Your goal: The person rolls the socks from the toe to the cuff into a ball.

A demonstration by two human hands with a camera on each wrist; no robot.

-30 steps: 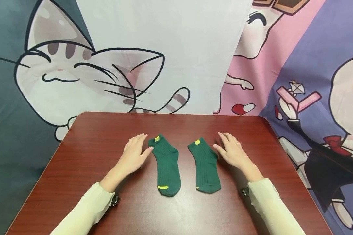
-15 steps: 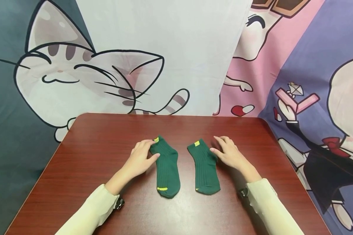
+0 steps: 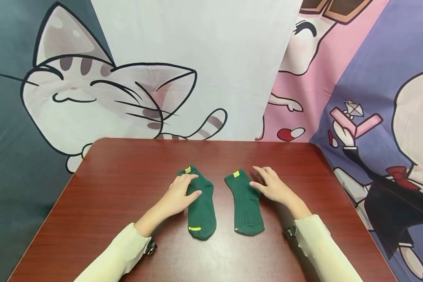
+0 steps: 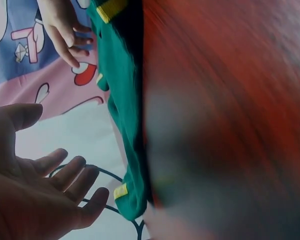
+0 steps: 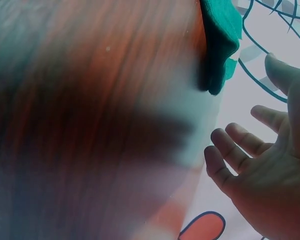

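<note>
Two dark green ribbed ankle socks lie flat on the table, side by side, cuffs toward the far edge. Each has a small yellow tag at the cuff. My left hand (image 3: pixel 179 194) hovers over the left edge of the left sock (image 3: pixel 203 211), fingers spread and loosely bent. In the left wrist view a gap shows between the fingers (image 4: pixel 80 185) and that sock (image 4: pixel 122 95). Beside the right sock (image 3: pixel 246 207), my right hand (image 3: pixel 275 186) is held with its thumb tip over the sock's edge. Its fingers (image 5: pixel 235 155) hold nothing in the right wrist view.
The reddish-brown wooden table (image 3: pixel 127 164) has rounded far corners. Behind it hangs a cloth backdrop (image 3: pixel 232 58) printed with cartoon figures. Both arms wear pale sleeves, with a dark strap device (image 3: pixel 150 247) at the left wrist.
My left hand has moved right, from beside the left sock to over it. The right hand has shifted slightly left toward the right sock. Both socks stay in place.
</note>
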